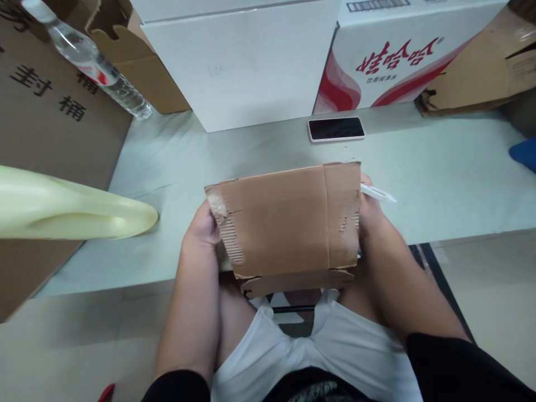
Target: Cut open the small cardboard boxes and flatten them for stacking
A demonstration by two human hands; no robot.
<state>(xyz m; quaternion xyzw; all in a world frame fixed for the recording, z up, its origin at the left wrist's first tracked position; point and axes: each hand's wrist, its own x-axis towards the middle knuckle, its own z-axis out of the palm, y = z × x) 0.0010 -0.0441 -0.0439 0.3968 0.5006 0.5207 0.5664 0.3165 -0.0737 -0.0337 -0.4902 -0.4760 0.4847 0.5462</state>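
A small brown cardboard box point(288, 220) with torn tape marks is held in front of me, over my lap and the near edge of the pale table point(439, 167). My left hand point(203, 229) grips the box's left side, fingers hidden behind it. My right hand point(371, 215) is closed on its right side and also holds a thin white tool point(379, 193) that sticks out to the right; I cannot tell what kind of tool it is.
A phone point(336, 128) lies face up behind the box. A white carton point(247, 61), a red-and-white printed carton point(397, 50) and brown cardboard boxes point(481, 67) line the back. A water bottle point(90, 58) lies at the far left. A pale yellow object point(71, 209) juts in from the left.
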